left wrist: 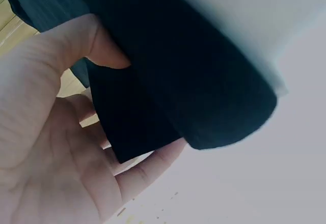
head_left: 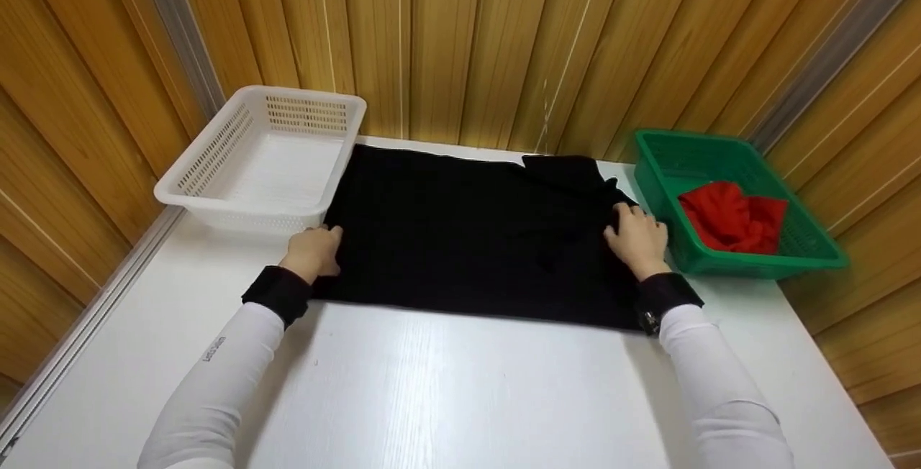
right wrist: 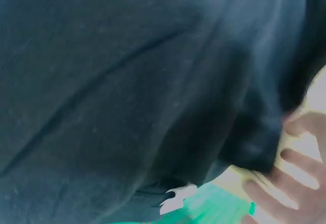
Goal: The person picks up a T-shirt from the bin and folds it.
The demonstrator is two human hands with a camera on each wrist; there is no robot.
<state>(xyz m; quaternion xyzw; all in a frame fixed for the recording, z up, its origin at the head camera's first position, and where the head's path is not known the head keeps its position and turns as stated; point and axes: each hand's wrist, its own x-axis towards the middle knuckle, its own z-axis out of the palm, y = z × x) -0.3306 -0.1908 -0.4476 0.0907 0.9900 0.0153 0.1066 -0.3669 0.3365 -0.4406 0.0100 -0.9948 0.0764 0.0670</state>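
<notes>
A black garment (head_left: pixel 460 239) lies spread flat on the white table, with a flap and some bunched folds at its far right corner. My left hand (head_left: pixel 314 253) is at its left edge. In the left wrist view, the left thumb (left wrist: pixel 109 51) lies over a doubled layer of the dark cloth (left wrist: pixel 204 96) and the fingers are beneath, pinching the edge. At the right edge, my right hand (head_left: pixel 639 239) touches the garment. The right wrist view shows its fingers (right wrist: pixel 293 183) spread and loosely bent beside the cloth (right wrist: pixel 127 107); its thumb is hidden there.
A white plastic basket (head_left: pixel 252 206) stands at the back left, against the garment's left edge. On the right, a green basket (head_left: pixel 727 264) holds a red cloth (head_left: pixel 737 221). Wood-patterned walls (head_left: pixel 446 52) enclose the white table (head_left: pixel 432 390) at the back and sides.
</notes>
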